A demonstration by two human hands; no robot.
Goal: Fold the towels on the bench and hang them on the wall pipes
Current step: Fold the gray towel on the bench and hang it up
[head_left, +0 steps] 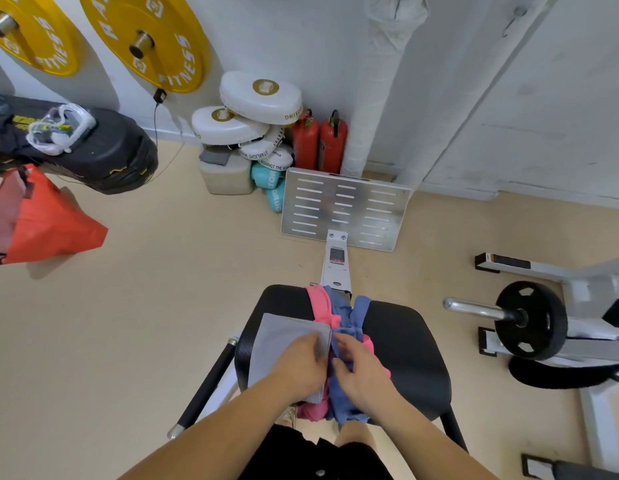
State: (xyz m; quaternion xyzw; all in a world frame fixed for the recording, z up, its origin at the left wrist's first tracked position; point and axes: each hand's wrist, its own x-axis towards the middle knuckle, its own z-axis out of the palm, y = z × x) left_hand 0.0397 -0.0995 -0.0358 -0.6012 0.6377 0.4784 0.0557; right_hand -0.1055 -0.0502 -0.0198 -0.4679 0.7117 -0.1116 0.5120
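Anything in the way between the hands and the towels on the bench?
Nothing visible. The left hand holds the grey towel by its edge, and the right hand grips the blue towel, bunched against the pink towel on the bench.

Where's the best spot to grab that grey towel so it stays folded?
Likely the grey towel at its far-left corner, coming from the left: it lies flat on the bench, clear of the crumpled pink towel and blue towel crowding its right edge.
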